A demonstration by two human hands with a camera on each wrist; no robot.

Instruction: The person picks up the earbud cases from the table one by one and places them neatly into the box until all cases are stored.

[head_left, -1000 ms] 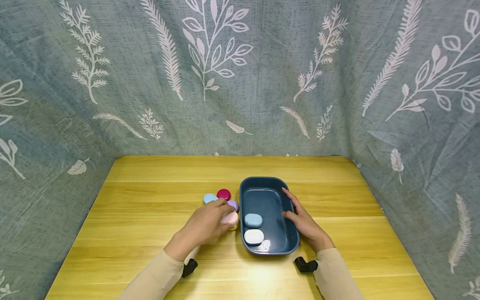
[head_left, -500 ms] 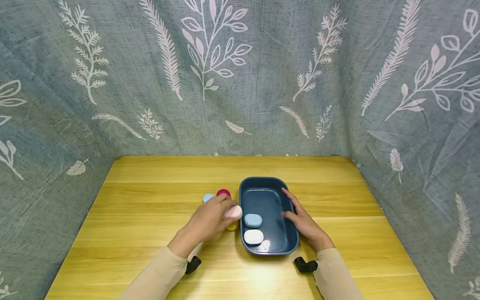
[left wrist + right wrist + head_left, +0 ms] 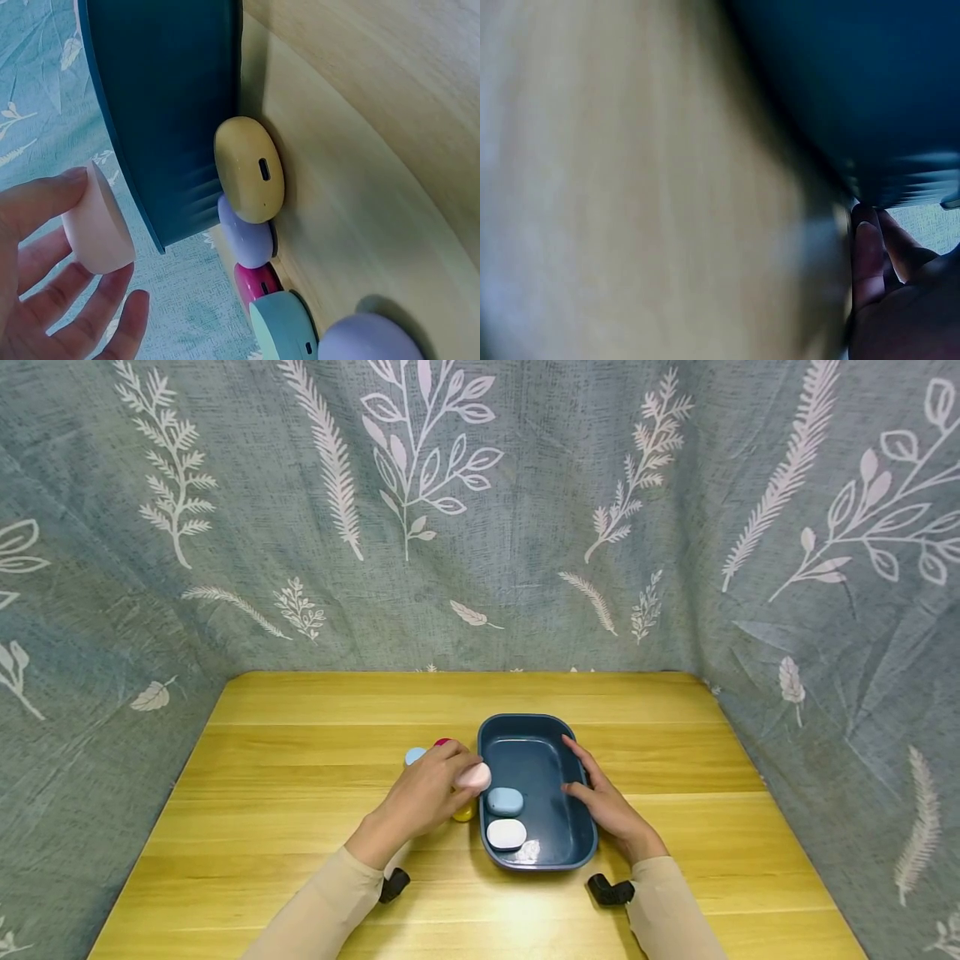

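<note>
My left hand (image 3: 427,789) pinches a pale pink earbud case (image 3: 476,777) between thumb and fingers, over the left rim of the dark blue tray (image 3: 543,760). In the left wrist view the case is tilted and raised above the table. Inside the tray lie a light blue earbud case (image 3: 506,802) and a white one (image 3: 507,834). My right hand (image 3: 617,814) grips the tray's right wall, thumb over the rim; its other fingers are partly hidden behind the wall. Left of the tray sits a yellow earbud case (image 3: 247,172) with its charging port showing.
Beyond the yellow case are a lavender case (image 3: 247,238), a magenta case (image 3: 251,285) and a turquoise case (image 3: 281,330); another lavender case (image 3: 371,341) lies nearby. My left hand partly covers this group in the head view. A leaf-patterned curtain (image 3: 525,510) surrounds the wooden table (image 3: 300,760).
My left hand has moved right and slightly away from me with the pale pink case, from over the loose cases to the tray's rim. My right hand has stayed at the tray.
</note>
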